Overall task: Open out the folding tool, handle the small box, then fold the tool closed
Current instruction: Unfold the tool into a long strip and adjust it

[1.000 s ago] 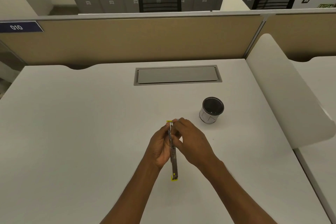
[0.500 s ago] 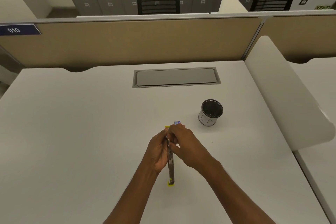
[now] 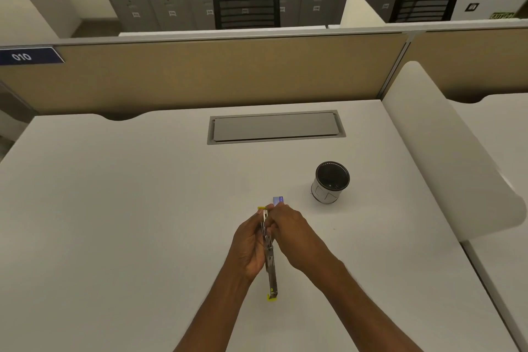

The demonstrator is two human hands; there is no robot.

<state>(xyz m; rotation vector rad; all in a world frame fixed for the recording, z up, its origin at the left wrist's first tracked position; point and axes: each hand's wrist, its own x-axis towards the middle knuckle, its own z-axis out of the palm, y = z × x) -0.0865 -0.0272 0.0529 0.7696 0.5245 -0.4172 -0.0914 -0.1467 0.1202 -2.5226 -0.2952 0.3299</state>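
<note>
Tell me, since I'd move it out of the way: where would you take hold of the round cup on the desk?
Probably the cup by its white side wall, coming from above with fingers on opposite sides. It stands upright, mouth open, apart from both hands, so nothing blocks the reach.

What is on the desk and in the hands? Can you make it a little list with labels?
left hand: grips the folding tool
right hand: holds the small box at its fingertips, touching the tool
folding tool: metal, yellow ends, opened out long
small box: bluish, just past the fingers
cup: dark inside, upright, right of the hands
desk: white, with a grey hatch at the back
</note>
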